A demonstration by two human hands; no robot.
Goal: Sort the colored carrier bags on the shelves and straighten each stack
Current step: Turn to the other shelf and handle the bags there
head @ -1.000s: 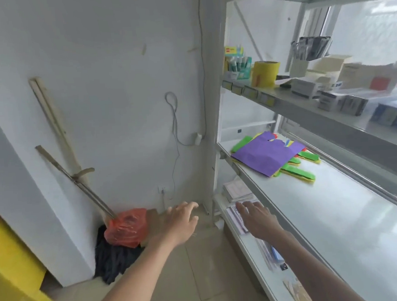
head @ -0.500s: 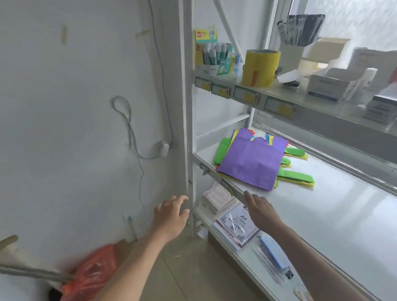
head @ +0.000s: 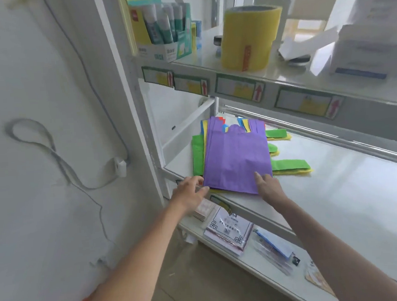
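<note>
A mixed pile of flat carrier bags lies at the left end of the white middle shelf. A purple bag is on top; green bags, yellow, blue and red edges stick out beneath it. My left hand reaches the pile's front left corner with relaxed fingers, at the shelf edge. My right hand lies on the purple bag's front right corner, fingers straight. Neither hand holds anything.
The upper shelf carries a yellow tape roll, a box of glue sticks and white boxes. The lower shelf holds packets and papers. A white post and a cabled wall stand left.
The view has closed in on the shelf. Both hands rose from below the shelf edge and reached the bag pile; the right hand now lies on the purple bag.
</note>
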